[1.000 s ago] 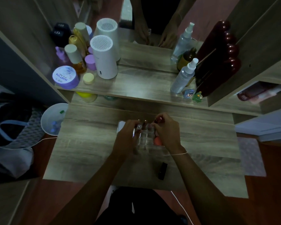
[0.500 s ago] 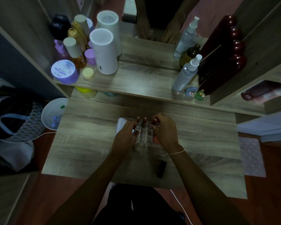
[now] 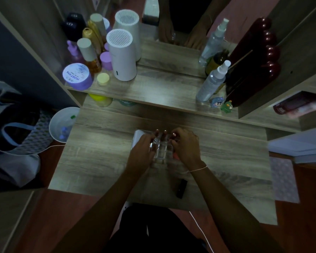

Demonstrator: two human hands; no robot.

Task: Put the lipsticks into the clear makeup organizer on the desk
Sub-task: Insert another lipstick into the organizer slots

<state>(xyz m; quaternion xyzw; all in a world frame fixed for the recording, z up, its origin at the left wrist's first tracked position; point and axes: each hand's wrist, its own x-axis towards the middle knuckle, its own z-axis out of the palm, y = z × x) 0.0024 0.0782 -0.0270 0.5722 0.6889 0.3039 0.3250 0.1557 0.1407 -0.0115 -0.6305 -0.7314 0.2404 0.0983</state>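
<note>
A: Head view. What sits at the middle of the desk (image 3: 102, 161)?

B: The clear organizer (image 3: 161, 152), with both hands on it. The left hand (image 3: 141, 152) is against its left side, fingers curled by a small silver-topped tube (image 3: 155, 141) at the near left cells. Whether the fingers pinch that tube or only rest on the organizer wall, I cannot tell.

A: And the right hand?

B: The right hand (image 3: 187, 147) is at the organizer's right side, fingertips bent in over a red-tipped lipstick (image 3: 174, 134) at the far right corner. It looks closed around it, but the dim light hides the contact, so I cannot tell for sure. A thin string (image 3: 199, 169) circles that wrist.

A: Any lipsticks already in?

B: Two brownish caps (image 3: 161, 133) stand upright in the back row, between the two hands. Something orange-red (image 3: 175, 156) shows at the organizer's right edge, under the right hand.

A: Anything left out?

B: One black lipstick (image 3: 181, 188) lies flat on the desk, nearer the person, apart from the organizer and right of centre.

A: The rest?

B: On the shelf (image 3: 162, 88) behind: a white cylinder (image 3: 121, 55), a purple jar (image 3: 78, 76), a spray bottle (image 3: 212, 82), and two small figures (image 3: 223, 104). A white bin (image 3: 62, 125) stands left of the desk.
</note>
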